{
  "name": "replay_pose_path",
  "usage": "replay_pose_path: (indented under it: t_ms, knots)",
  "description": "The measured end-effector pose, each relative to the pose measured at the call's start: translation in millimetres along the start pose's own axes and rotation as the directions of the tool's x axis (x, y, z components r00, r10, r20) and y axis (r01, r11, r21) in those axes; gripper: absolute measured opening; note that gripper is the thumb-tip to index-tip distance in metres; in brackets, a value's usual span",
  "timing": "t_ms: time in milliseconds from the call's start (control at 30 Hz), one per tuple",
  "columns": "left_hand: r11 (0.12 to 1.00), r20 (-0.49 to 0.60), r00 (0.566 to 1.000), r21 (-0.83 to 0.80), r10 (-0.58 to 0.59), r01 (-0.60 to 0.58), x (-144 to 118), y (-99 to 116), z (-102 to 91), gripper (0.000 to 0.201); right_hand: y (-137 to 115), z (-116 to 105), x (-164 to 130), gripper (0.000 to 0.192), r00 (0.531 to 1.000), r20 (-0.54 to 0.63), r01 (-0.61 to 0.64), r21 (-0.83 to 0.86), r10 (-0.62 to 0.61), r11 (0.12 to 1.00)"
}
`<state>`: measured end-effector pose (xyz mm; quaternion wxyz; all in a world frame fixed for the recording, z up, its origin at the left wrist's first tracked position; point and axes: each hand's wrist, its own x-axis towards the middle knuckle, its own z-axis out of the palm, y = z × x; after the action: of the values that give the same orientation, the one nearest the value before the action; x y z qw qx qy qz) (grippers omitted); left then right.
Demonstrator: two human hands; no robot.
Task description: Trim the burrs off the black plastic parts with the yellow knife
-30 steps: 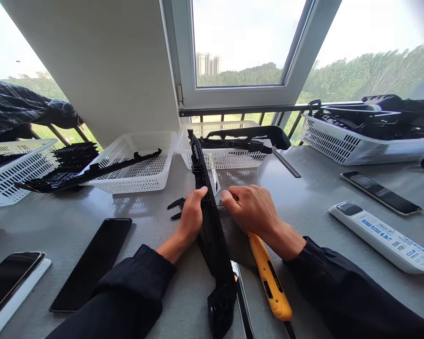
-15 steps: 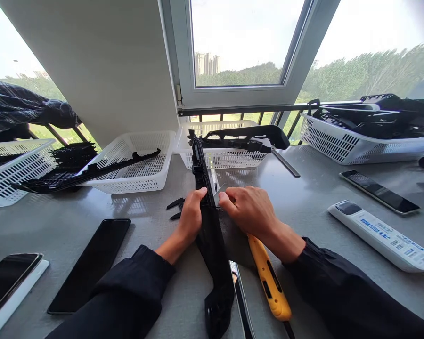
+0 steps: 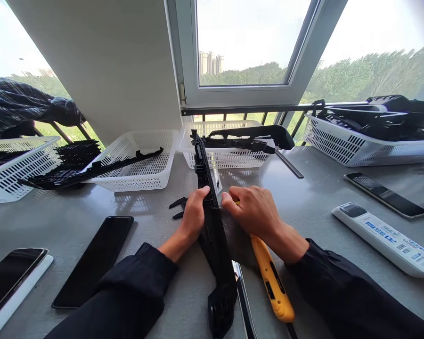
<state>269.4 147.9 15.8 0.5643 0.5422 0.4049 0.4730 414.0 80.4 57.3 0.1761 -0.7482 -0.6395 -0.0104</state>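
Observation:
A long black plastic trim piece slants down the middle of the table. My left hand is closed round its left side, thumb on the top. Just to the right of it, my right hand is closed in a pinch on a small tool with a bit of yellow showing; its kind is mostly hidden by the fingers. A thin metal tip pokes out near the thumb, close to the trim's edge. Black calipers lie behind my left hand. A yellow corded hand tool lies below my right wrist.
White baskets with black parts stand along the back: left, centre-left, centre and right. Phones lie at left and right, near a white labelled device. A metal strip lies behind.
My right hand's thumb and the thin tip have drawn slightly away from the trim piece, and some yellow now shows between the fingers. The whole view has shifted a little.

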Motion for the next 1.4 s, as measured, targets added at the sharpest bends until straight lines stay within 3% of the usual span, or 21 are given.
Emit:
replay_pose_path:
  t_ms: [133, 200, 400, 567, 767, 1067, 1400]
  knots:
    - [1.0, -0.137, 0.991, -0.012, 0.007, -0.009, 2.6, -0.8, 3.8, 0.037, -2.5, -1.2, -1.7, 0.046, 0.997, 0.034, 0.069, 0.039, -0.071, 0.997]
    - [0.999, -0.15, 0.989, -0.037, -0.004, -0.002, 1.7, 0.9, 6.4, 0.045, -1.5, -1.6, -1.3, 0.046, 0.998, 0.014, 0.062, 0.081, -0.064, 0.995]
    - [0.986, 0.024, 0.995, -0.133, -0.095, 0.097, -7.8, 11.0, 13.4, 0.057, 7.9, 2.0, 3.5, 0.055, 0.997, -0.06, -0.041, 0.192, 0.054, 0.981]
    - [0.971, 0.056, 0.99, -0.198, -0.126, 0.135, -10.7, 13.5, 15.7, 0.058, 8.4, 6.2, 4.0, 0.065, 0.997, -0.053, -0.048, 0.16, 0.057, 0.986]
    - [0.984, 0.119, 0.99, -0.154, -0.076, 0.094, -9.6, 9.0, 15.7, 0.066, 8.9, 6.6, 3.8, 0.071, 0.998, -0.04, -0.037, 0.132, 0.043, 0.991]
    - [0.967, 0.23, 0.968, -0.208, -0.097, 0.147, -10.9, 8.4, 13.2, 0.063, 7.6, 4.1, 2.6, 0.068, 0.997, -0.064, -0.039, 0.184, 0.052, 0.982]
    - [0.981, 0.162, 0.985, -0.17, -0.062, 0.09, -12.3, -4.8, 9.0, 0.047, 12.3, 6.6, 3.8, 0.069, 0.994, -0.094, -0.041, 0.203, 0.061, 0.978]
